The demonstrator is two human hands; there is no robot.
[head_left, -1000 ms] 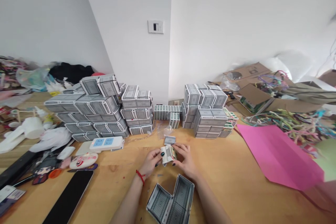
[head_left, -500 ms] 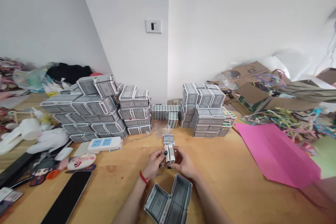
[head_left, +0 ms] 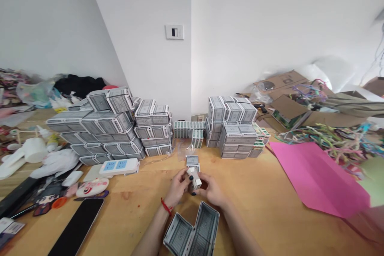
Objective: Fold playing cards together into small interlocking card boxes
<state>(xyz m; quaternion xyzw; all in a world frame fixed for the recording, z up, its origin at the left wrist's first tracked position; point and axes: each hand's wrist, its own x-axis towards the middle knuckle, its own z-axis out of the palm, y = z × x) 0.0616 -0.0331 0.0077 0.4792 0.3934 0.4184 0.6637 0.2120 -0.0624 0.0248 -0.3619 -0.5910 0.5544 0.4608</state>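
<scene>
Between both hands is a small folded playing-card piece [head_left: 195,180], its white sides showing. The fingers of my left hand [head_left: 180,186] are closed on its left side, with the thumb on top. My right hand [head_left: 210,189] grips its right side; some of those fingers are hidden. Just beyond the hands lies a grey-backed playing card [head_left: 192,161], perhaps on a small pile. Nearer to me, between my forearms, stands an open box made of patterned grey cards [head_left: 192,230], with two sections at an angle.
Card blocks are stacked at the left [head_left: 99,124] and right [head_left: 238,128] by the wall. A power strip [head_left: 120,166] and a black phone [head_left: 76,226] lie at left. Pink paper [head_left: 318,180] and tangled cords [head_left: 333,140] lie at right.
The folded card piece has been turned and tilted in my fingers, so that its white end now faces me. Both hands stay in nearly the same place.
</scene>
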